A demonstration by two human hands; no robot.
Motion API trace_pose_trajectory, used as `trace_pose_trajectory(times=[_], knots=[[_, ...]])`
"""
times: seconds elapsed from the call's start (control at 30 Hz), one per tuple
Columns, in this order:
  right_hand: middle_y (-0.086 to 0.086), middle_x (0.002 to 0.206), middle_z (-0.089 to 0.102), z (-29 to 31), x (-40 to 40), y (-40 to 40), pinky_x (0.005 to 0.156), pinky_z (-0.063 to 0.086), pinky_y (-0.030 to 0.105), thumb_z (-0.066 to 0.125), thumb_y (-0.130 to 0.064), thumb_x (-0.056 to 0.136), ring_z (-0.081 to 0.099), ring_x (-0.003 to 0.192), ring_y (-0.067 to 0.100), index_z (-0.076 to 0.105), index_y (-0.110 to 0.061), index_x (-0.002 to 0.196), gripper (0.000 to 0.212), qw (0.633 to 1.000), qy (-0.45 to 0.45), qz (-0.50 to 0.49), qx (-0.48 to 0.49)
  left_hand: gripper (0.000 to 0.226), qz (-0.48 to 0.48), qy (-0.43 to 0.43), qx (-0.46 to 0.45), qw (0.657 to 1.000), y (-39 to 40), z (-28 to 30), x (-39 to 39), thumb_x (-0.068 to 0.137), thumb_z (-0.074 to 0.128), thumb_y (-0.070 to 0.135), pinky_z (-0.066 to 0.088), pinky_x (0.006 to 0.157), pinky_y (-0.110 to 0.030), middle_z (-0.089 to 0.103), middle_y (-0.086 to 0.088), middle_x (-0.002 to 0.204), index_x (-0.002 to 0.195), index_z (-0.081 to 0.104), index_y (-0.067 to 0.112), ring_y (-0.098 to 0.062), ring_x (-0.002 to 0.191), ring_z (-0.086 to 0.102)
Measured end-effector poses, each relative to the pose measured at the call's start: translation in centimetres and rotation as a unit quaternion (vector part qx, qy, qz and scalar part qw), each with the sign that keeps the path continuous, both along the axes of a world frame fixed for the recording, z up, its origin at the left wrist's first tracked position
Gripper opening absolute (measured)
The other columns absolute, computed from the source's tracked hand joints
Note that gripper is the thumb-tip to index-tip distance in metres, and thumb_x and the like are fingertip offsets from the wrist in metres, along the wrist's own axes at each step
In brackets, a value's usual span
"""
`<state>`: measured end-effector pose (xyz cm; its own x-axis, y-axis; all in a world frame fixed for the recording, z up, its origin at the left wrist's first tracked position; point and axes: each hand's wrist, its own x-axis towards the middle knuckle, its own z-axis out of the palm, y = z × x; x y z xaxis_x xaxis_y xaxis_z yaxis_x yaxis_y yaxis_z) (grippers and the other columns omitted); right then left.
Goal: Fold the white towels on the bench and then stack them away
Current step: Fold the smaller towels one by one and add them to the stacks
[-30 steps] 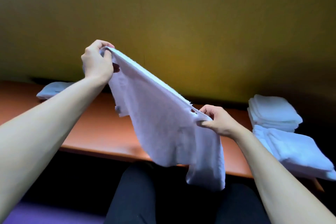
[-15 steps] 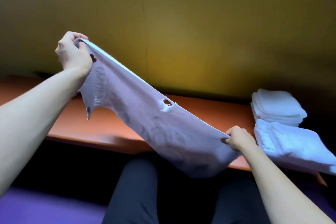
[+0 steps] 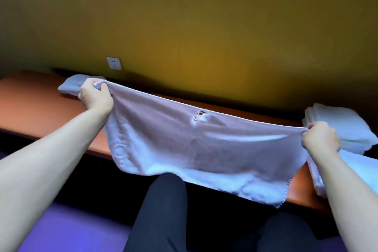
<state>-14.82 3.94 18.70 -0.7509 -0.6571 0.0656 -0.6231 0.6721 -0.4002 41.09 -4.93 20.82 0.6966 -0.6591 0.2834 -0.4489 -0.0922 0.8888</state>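
Note:
A white towel (image 3: 184, 149) with a small hole near its top edge is stretched wide above the orange-brown bench (image 3: 36, 108). My left hand (image 3: 96, 96) pinches its upper left corner and my right hand (image 3: 319, 138) pinches its upper right corner. The towel's lower edge hangs over the bench's front edge, in front of my knees. Folded white towels (image 3: 343, 127) are stacked at the bench's right end, just behind my right hand. Another white towel (image 3: 70, 86) lies on the bench behind my left hand.
A yellow-green wall runs behind the bench, with a white socket (image 3: 114, 63) low on it. My dark-trousered legs (image 3: 163, 210) are below the towel. The floor (image 3: 67, 229) is purple.
Both hands have moved apart and lowered, and the towel has gone from a slanted, sagging hold to a taut, nearly level spread. The view has tilted so the socket and left towel show.

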Motion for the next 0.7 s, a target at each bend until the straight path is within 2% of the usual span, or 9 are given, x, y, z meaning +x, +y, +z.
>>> trace_pose_trajectory(times=[0.13,0.23,0.3,0.37,0.43,0.5,0.6,0.7], knots=[[0.031,0.109,0.067,-2.7,-0.1,-3.8,0.085,0.053,0.046,0.056,0.000,0.089,0.064,0.105,0.047,0.074,-0.012,0.110,0.031,1.000,0.020,-0.005,0.001,0.020,0.004,-0.006,0.043,0.999,-3.1,-4.3,-0.3,0.097,0.055,0.017,0.041,0.097,-0.036,0.068,-0.023,0.114,0.109,0.067,0.006,-0.041,0.117,0.055],[0.024,0.090,0.072,-5.9,-1.6,-7.2,0.079,0.056,0.041,0.056,-0.008,0.081,0.070,0.089,0.041,0.073,-0.015,0.103,0.029,0.997,-0.060,-0.030,-0.038,0.019,0.005,0.007,0.064,0.998,-6.2,-7.3,-0.6,0.097,0.056,0.018,0.044,0.098,-0.037,0.068,-0.021,0.113,0.109,0.069,0.010,-0.039,0.116,0.056],[0.014,0.075,0.074,-8.1,-2.7,-9.4,0.081,0.060,0.048,0.055,-0.023,0.079,0.074,0.079,0.035,0.071,-0.017,0.102,0.029,0.989,-0.113,-0.053,-0.078,0.019,0.005,0.021,0.076,0.997,-8.6,-9.0,-1.1,0.097,0.056,0.019,0.047,0.097,-0.038,0.069,-0.019,0.111,0.108,0.070,0.013,-0.036,0.115,0.057],[0.015,0.088,0.074,-8.5,-2.0,-10.2,0.091,0.056,0.049,0.059,-0.029,0.089,0.071,0.092,0.039,0.072,-0.017,0.101,0.022,0.985,-0.118,-0.059,-0.108,0.019,-0.003,0.025,0.083,0.996,-10.6,-10.4,-1.9,0.098,0.056,0.019,0.048,0.097,-0.038,0.069,-0.019,0.112,0.109,0.070,0.013,-0.032,0.117,0.055],[0.021,0.107,0.071,-9.6,-2.3,-11.9,0.096,0.049,0.046,0.058,-0.023,0.095,0.063,0.106,0.045,0.073,-0.013,0.109,0.022,0.985,-0.102,-0.060,-0.124,0.020,0.000,0.009,0.094,0.995,-13.5,-12.1,-3.2,0.098,0.056,0.018,0.046,0.097,-0.037,0.068,-0.019,0.115,0.111,0.070,0.011,-0.032,0.118,0.054],[0.024,0.111,0.070,-10.8,-2.6,-12.9,0.095,0.050,0.047,0.057,-0.023,0.094,0.062,0.105,0.047,0.072,-0.010,0.112,0.027,0.981,-0.119,-0.048,-0.144,0.021,-0.003,0.005,0.104,0.995,-14.8,-13.2,-3.8,0.098,0.056,0.017,0.045,0.094,-0.035,0.068,-0.018,0.116,0.112,0.070,0.011,-0.033,0.115,0.057],[0.025,0.116,0.070,-13.7,-4.5,-15.3,0.098,0.049,0.047,0.060,-0.020,0.095,0.062,0.109,0.046,0.072,-0.009,0.116,0.026,0.984,-0.119,-0.057,-0.117,0.024,-0.019,-0.004,0.129,0.991,-18.3,-15.9,-4.9,0.096,0.056,0.018,0.046,0.091,-0.035,0.066,-0.020,0.117,0.114,0.071,0.009,-0.037,0.110,0.061],[0.026,0.124,0.065,-14.7,-5.2,-17.0,0.102,0.046,0.044,0.061,-0.018,0.097,0.059,0.117,0.045,0.069,-0.007,0.122,0.028,0.986,-0.114,-0.063,-0.106,0.031,-0.045,-0.029,0.151,0.987,-20.6,-18.1,-5.5,0.097,0.058,0.024,0.043,0.100,-0.034,0.055,-0.022,0.132,0.123,0.066,0.010,-0.038,0.116,0.058]])
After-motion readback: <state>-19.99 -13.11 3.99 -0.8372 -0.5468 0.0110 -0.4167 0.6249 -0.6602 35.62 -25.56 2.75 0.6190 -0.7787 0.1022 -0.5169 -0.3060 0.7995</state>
